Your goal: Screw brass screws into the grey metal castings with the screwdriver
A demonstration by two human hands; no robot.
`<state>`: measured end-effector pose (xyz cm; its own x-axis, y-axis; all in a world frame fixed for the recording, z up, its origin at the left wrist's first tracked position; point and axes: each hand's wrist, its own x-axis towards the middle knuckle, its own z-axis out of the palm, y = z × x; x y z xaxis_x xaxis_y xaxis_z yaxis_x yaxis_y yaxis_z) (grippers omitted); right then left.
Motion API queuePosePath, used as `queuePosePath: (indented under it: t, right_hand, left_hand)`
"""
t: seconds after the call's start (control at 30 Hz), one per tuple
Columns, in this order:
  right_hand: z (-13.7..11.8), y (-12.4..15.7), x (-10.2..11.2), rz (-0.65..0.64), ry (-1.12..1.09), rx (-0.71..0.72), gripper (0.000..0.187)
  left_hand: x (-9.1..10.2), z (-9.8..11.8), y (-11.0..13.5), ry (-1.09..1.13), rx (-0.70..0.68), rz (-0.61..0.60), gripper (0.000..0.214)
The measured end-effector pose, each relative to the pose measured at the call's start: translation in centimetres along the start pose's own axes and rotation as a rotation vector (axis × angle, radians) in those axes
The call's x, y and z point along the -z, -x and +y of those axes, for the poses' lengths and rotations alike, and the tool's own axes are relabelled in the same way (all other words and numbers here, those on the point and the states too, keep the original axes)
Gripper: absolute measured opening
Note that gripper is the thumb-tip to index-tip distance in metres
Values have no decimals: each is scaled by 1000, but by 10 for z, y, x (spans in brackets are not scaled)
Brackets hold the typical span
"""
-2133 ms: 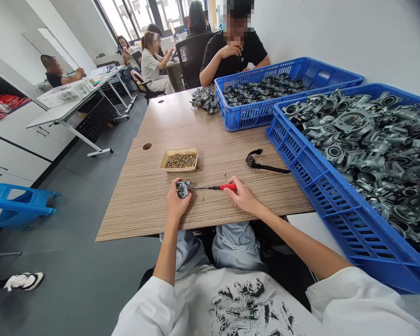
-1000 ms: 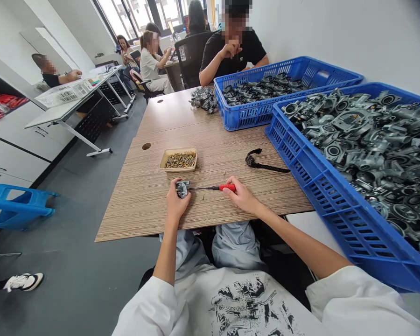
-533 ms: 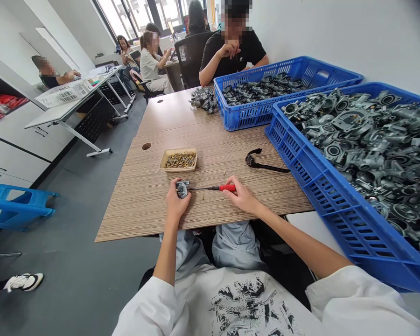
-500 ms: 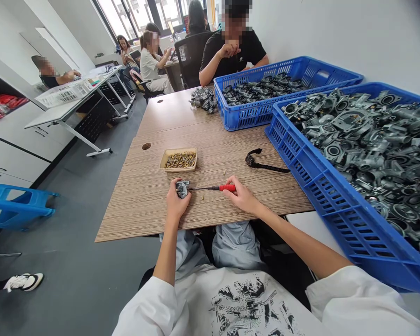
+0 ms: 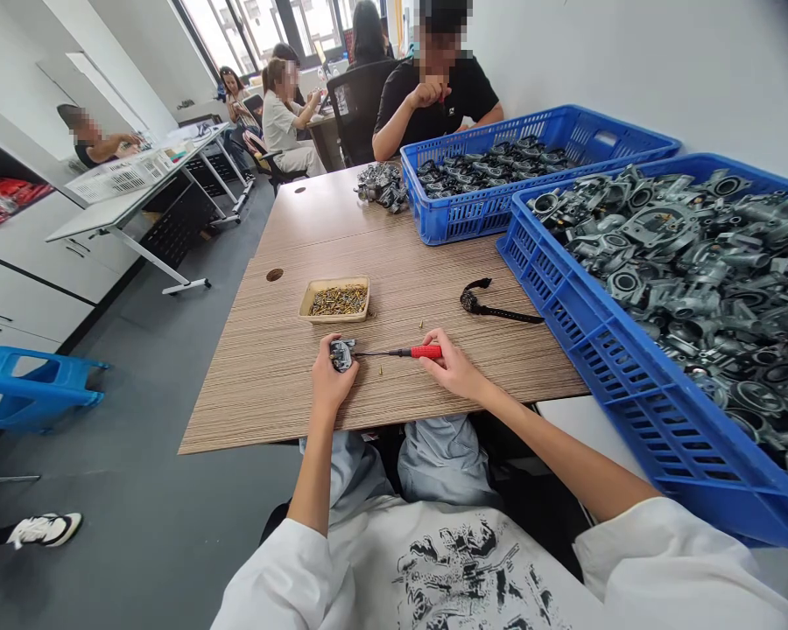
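My left hand (image 5: 332, 378) is closed around a small grey metal carburetor body (image 5: 342, 354), held just over the table near its front edge. My right hand (image 5: 455, 367) grips the red handle of a screwdriver (image 5: 425, 352). The dark shaft runs left and its tip meets the side of the carburetor body; the exact contact point is too small to make out. A small brass jet (image 5: 380, 371) stands on the table below the shaft, and another brass piece (image 5: 421, 325) is beyond the handle. Behind my left hand sits a cream tray (image 5: 302, 308) full of small brass parts.
Blue crates of metal carburetor parts, a near one (image 5: 565, 328) and a far one (image 5: 433, 223), line the right side. A black wristwatch (image 5: 471, 303) lies beside them. More parts (image 5: 382, 185) are heaped at the back, where a person in black (image 5: 433, 105) sits.
My hands, the carburetor body and the screwdriver stay in nearly the same place. At the far left table, a seated person's arm has shifted slightly.
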<state>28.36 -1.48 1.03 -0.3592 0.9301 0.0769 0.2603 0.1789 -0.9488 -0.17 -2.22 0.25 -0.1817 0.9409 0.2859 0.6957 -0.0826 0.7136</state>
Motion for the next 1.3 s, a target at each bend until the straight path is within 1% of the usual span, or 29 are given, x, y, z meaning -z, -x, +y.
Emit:
queuePosePath:
  t: [0.17,0.37,0.63,0.77,0.9,1.13,1.3]
  right_hand:
    - [2,-1,0,21,28,-36,25]
    - [4,-2,-1,38,44,-36,27]
    - [0,0,0,-4,-5,-28,27]
    - [0,0,0,14,17,-43,26]
    - [3,-1,-1,27,21,-53,27]
    - [4,-2,-2,35,14,-48,28]
    - [1,0,-1,13,24,-10,27]
  left_hand:
    - [0,-1,0,11,0,2,52]
    - [0,-1,0,0,-12,13,51]
    - [-2,-3,0,13,-6,1,52]
    - [-1,-2,0,6,-11,11,52]
    - [0,-1,0,6,4,-7,51]
    - [-1,-1,0,8,-8,5,51]
    - [-1,-2,0,5,-14,9,52]
